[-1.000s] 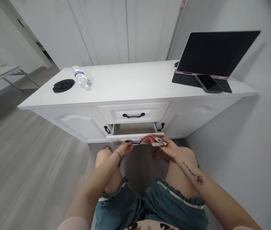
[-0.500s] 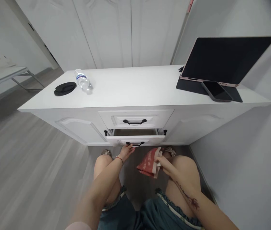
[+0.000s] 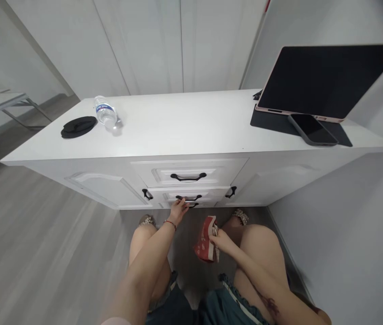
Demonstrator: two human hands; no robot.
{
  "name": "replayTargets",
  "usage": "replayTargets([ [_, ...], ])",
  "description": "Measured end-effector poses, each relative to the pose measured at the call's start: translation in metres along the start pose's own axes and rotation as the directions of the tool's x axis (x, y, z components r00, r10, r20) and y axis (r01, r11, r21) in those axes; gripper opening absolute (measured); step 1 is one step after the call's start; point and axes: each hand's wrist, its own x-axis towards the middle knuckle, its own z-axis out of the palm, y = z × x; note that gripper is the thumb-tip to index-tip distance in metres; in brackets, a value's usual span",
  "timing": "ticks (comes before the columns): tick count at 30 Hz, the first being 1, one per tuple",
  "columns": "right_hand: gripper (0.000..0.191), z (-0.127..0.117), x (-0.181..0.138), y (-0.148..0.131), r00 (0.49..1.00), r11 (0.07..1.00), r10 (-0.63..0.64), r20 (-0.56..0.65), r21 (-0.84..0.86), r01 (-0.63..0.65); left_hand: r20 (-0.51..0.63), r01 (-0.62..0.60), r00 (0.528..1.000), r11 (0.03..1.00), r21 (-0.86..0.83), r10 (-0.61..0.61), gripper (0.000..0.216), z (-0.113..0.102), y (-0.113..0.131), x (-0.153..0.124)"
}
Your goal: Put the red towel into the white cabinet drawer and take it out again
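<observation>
Touching, in the head view, the black handle (image 3: 195, 197) of the middle drawer (image 3: 157, 195) with the fingers of the left hand (image 3: 178, 211); cannot tell whether clasping it or only pressing. Grasping a red and white bag (image 3: 203, 243) by its right edge in the right hand (image 3: 224, 243), low above the grey floor (image 3: 59, 262), between the knees (image 3: 262, 234), to the right of the left hand and nearer. Wearing a red bracelet (image 3: 171, 223) near the left hand. Facing a white cabinet (image 3: 178, 122), with the top drawer (image 3: 144, 171) just above the middle one. Bearing, on the cabinet's left end, a clear bottle (image 3: 105, 113) beside a flat black disc (image 3: 79, 127); bearing, on its right end, a phone (image 3: 313, 129) on a dark mat (image 3: 273, 124), near the foot of a pink-edged screen (image 3: 330, 81).
</observation>
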Motion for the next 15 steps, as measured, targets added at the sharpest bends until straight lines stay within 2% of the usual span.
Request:
replayTargets([
  [3, 0.020, 0.003, -0.003, -0.005, 0.999, 0.963, 0.034, 0.024, -0.270, -0.026, -0.010, -0.015, 1.000, 1.000, -0.003, 0.015, 0.025, 0.001, -0.002, 0.006],
  [5, 0.021, 0.005, -0.005, -0.010, 0.999, 0.924, 0.029, 0.036, -0.383, -0.013, -0.023, -0.019, 1.000, 1.000, 0.004, 0.019, 0.026, 0.002, -0.004, 0.009],
  [8, 0.022, 0.007, -0.009, -0.015, 0.998, 0.889, 0.006, 0.055, -0.458, 0.020, -0.048, -0.007, 0.999, 0.999, 0.035, 0.008, 0.026, 0.003, -0.009, 0.011],
  [11, 0.024, 0.008, -0.011, -0.017, 0.997, 0.827, -0.013, 0.071, -0.560, 0.050, -0.062, 0.045, 0.997, 0.994, 0.098, -0.039, 0.035, 0.005, -0.017, 0.003],
  [15, 0.023, 0.009, -0.010, -0.018, 0.998, 0.800, -0.037, 0.049, -0.597, 0.059, 0.007, 0.100, 0.995, 0.969, 0.225, -0.104, 0.040, 0.005, -0.027, -0.022],
])
